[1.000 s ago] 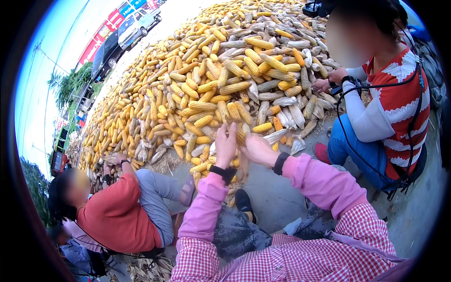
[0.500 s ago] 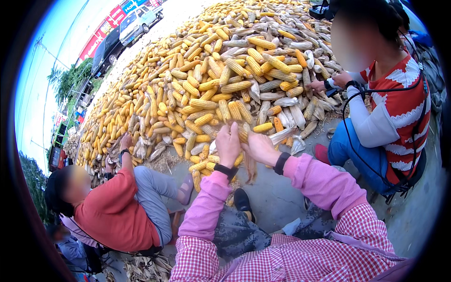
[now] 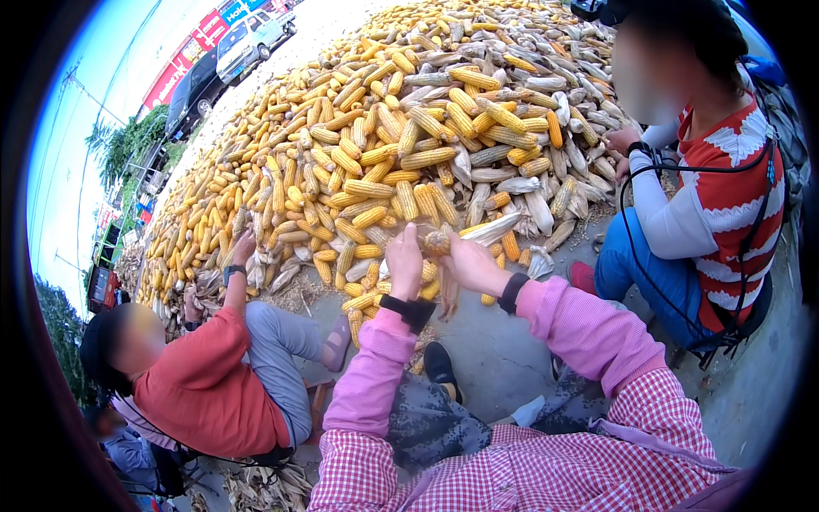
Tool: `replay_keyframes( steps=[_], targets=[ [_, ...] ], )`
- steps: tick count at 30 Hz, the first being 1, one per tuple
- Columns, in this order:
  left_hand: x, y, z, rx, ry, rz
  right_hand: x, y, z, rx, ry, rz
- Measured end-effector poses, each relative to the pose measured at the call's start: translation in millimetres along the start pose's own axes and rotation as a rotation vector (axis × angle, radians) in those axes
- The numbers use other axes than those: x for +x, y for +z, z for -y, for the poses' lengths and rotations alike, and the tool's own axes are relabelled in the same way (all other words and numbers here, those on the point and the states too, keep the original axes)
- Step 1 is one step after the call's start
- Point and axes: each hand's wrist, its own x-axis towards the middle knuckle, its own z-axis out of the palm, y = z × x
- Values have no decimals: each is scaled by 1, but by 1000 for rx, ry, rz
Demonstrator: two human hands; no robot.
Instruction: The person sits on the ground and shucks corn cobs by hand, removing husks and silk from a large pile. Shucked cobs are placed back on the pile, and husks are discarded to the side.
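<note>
Held up between my hands, above the pavement at the pile's near edge, is an ear of corn with one end facing up toward me. My right hand is closed around it. A long pale husk sticks out beyond my right fingers, and a dry brownish husk strip dangles below the ear. Just left of the ear, my left hand has its fingers pressed together; whatever they pinch is hidden. Beyond both hands rises a big pile of yellow corn ears, some still in pale husks.
At left, a co-worker in a red top sits reaching into the pile. Another, in a red-and-white striped top, crouches at right with hands at the pile's edge. Loose husks lie at lower left. Vehicles stand far behind.
My left hand has shifted left, away from my right, so more of the ear's end shows. The right co-worker's hands moved right; the left co-worker's reaching hand moved slightly right.
</note>
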Motion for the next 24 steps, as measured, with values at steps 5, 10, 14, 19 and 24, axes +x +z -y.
replay_keyframes(
  steps=[5,10,14,19,24],
  targets=[
    [-10,-1,-17,-255,-103,73,6,3,-7,215,0,2],
    [-15,-10,-30,-427,-281,87,10,0,-11,468,-3,-24],
    [-2,-31,-12,-456,-382,0,13,-8,-12,661,43,-1],
    [22,-58,38,-433,-564,-76,20,-19,-15,1012,191,96],
    [34,-68,67,-431,-717,-15,12,-35,-3,1018,188,119]
  ],
)
